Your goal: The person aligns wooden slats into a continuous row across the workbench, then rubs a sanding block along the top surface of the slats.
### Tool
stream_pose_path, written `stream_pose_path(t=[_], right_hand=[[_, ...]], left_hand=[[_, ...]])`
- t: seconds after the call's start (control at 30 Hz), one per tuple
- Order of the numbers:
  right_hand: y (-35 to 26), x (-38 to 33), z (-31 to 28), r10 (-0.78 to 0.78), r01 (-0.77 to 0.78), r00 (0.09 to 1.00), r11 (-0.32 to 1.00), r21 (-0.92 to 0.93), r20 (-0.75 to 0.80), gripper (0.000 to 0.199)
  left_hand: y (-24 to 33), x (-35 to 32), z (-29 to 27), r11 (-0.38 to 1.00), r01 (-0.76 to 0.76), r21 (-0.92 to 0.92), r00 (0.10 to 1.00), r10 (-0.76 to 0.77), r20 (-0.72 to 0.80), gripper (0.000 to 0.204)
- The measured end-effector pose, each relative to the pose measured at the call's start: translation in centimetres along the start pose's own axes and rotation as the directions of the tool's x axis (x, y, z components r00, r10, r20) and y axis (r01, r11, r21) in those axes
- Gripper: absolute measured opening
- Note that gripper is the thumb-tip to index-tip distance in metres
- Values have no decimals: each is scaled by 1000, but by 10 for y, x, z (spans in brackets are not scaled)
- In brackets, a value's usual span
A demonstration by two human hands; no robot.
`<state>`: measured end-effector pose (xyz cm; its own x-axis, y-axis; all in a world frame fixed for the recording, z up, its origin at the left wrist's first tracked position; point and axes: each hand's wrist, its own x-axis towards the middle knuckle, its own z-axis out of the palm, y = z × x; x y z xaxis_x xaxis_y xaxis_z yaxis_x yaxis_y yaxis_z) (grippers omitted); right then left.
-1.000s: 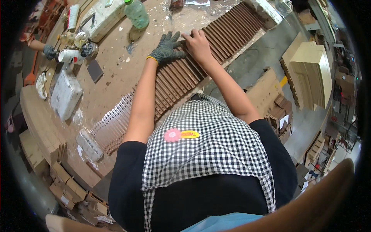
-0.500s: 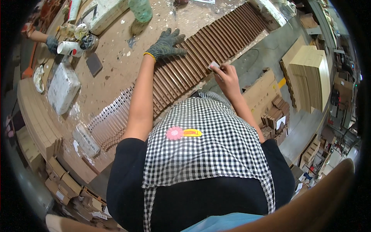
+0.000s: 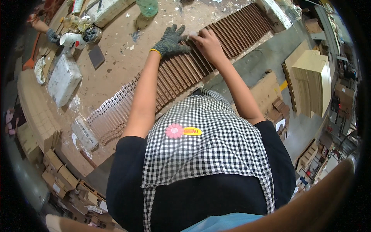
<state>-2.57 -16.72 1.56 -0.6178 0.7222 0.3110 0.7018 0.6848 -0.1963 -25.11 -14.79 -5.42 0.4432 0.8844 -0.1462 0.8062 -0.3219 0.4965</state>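
Note:
A long row of narrow brown wooden strips [image 3: 179, 75] lies side by side, running diagonally across the work table. Dark holes show along the strips toward the row's left end. My left hand [image 3: 170, 43], in a dark grey knit glove with a yellow cuff, lies spread over the far ends of the strips near the middle. Just to its right, my bare right hand [image 3: 209, 44] pinches a small pale folded piece [image 3: 192, 36] at the row's far edge. The fingers partly cover this piece, and I cannot tell its material.
White paint-spotted blocks [image 3: 83, 133] stand at the row's ends. Across the table [image 3: 119, 58] are a green bottle [image 3: 147, 5], a white cup [image 3: 72, 40] and a dark square plate [image 3: 96, 57]. Another person's gloved hand [image 3: 52, 35] is beside the cup. Board stacks [image 3: 311, 83] stand at right.
My right hand has moved from the near edge of the strips across to their far edge, with the pale piece still pinched. The left hand has shifted slightly right.

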Motion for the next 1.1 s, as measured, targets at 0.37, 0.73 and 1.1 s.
stream_pose_path(t=[0.37,0.73,1.1], right_hand=[[-24,-152,-75,85,-91,994,992,86,73,56],[2,-29,12,-95,86,992,990,-110,-80,47],[-16,-40,-36,-46,44,999,994,100,13,33]], left_hand=[[-10,-5,-3,995,-33,94,998,28,62,89],[-3,-10,3,990,-59,125,996,49,78,101],[2,-25,-2,997,-22,77,999,18,41,94]])
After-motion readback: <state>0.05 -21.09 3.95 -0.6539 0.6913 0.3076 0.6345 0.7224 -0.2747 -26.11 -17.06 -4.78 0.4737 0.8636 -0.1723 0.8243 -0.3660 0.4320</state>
